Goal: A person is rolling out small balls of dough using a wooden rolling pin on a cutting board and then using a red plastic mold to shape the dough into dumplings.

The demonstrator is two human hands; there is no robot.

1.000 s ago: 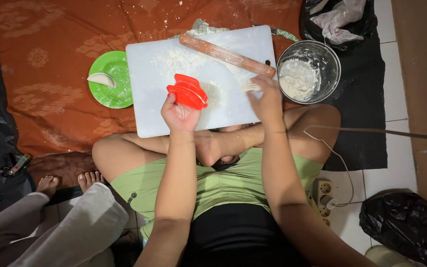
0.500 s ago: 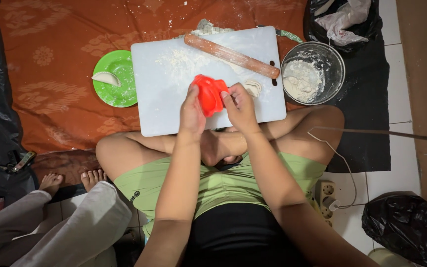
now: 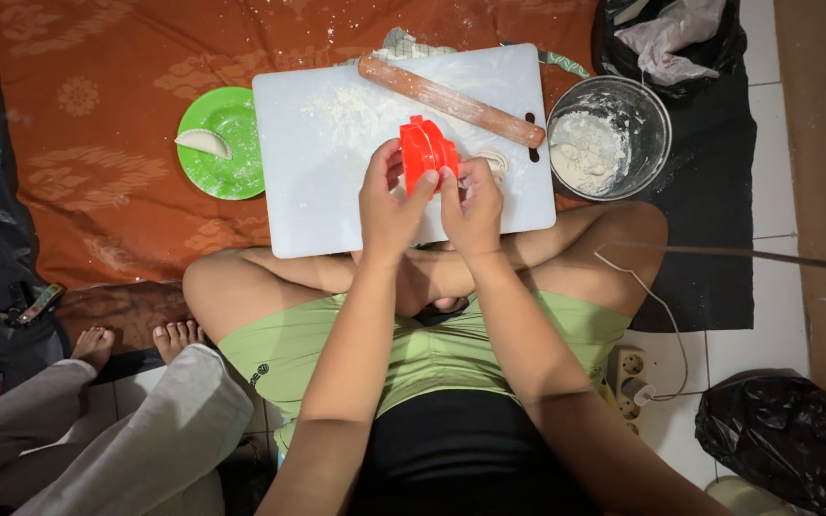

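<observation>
both hands (image 3: pixel 432 201) around a folded red dumpling press (image 3: pixel 426 151)

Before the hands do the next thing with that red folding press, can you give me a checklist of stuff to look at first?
1. Red plastic folding dumpling press is folded shut: ok.
2. Both hands grip it, left hand and right hand: ok.
3. The press is over the white rectangular cutting board, so crumbs would land there: ok.
4. Dough sealed inside the press: cannot tell, it is hidden.
5. Round green plastic plate has bare room beside its one white folded dumpling: ok.
6. Brown wooden rolling pin lies at the board's far edge, apart from the hands: ok.
</observation>
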